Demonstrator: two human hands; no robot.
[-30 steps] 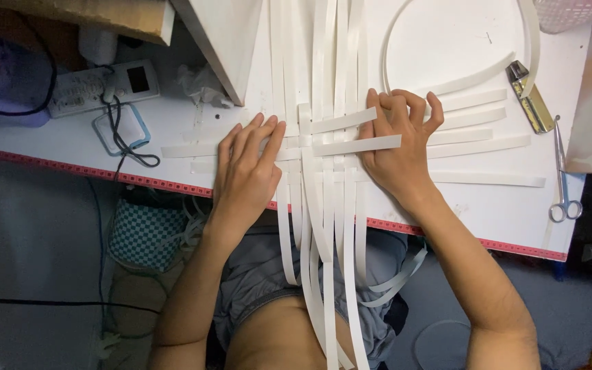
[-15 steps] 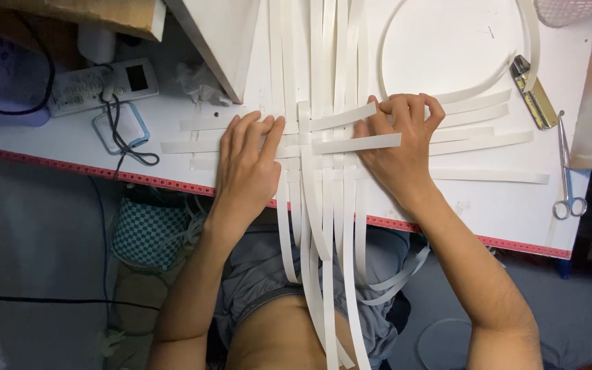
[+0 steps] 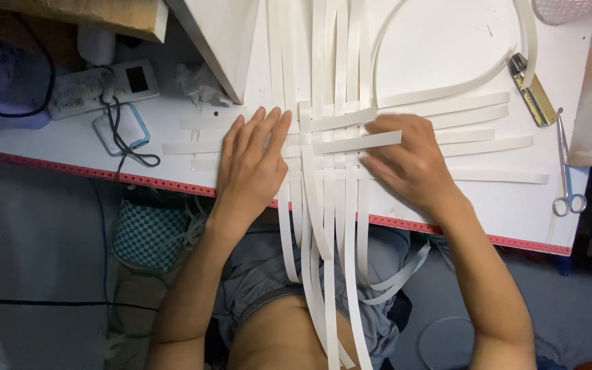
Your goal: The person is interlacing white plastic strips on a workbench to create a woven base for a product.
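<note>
While the left hand [image 3: 251, 168] lies flat, fingers spread wide, on the woven white strips [image 3: 327, 147], the right hand [image 3: 409, 164] rests alongside. Its fingers curl loosely onto one crosswise strip [image 3: 358, 142] on the counter [image 3: 447, 41].

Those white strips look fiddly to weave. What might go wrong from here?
1. The woven strips lie loose, pinned only by the left hand and right hand; lifting either may let the crossings slide apart.
2. The long ends hang over the table edge onto the lap, so their weight or a knee could drag the weave.
3. The scissors sit near the edge and might get knocked off.
</note>
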